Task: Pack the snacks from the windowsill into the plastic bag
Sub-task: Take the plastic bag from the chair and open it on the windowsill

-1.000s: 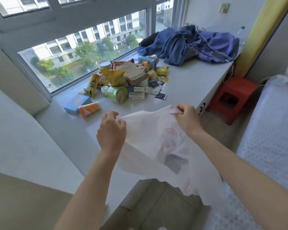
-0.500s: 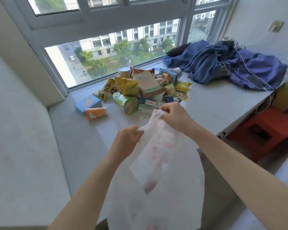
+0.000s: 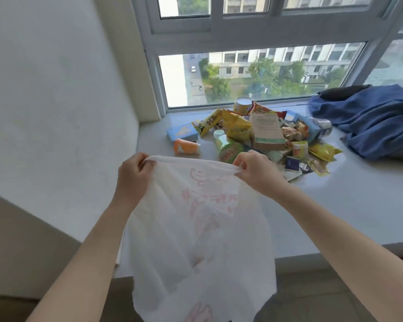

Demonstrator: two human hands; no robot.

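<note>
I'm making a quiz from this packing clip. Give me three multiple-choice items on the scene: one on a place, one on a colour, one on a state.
1. Where does the heap of snack packets lie?
A. on the floor
B. on the pale windowsill under the window
C. inside the bag

2. What colour is the crumpled cloth right of the snacks?
A. blue
B. red
C. yellow

3. How is the thin white plastic bag with red print held?
A. by the left hand only
B. lying flat on the sill
C. by both hands at its top edge

Answers:
1 B, the heap rests on the windowsill.
2 A, its folds are blue.
3 C, the left hand and right hand pinch the edge, the bag hanging below.
</note>
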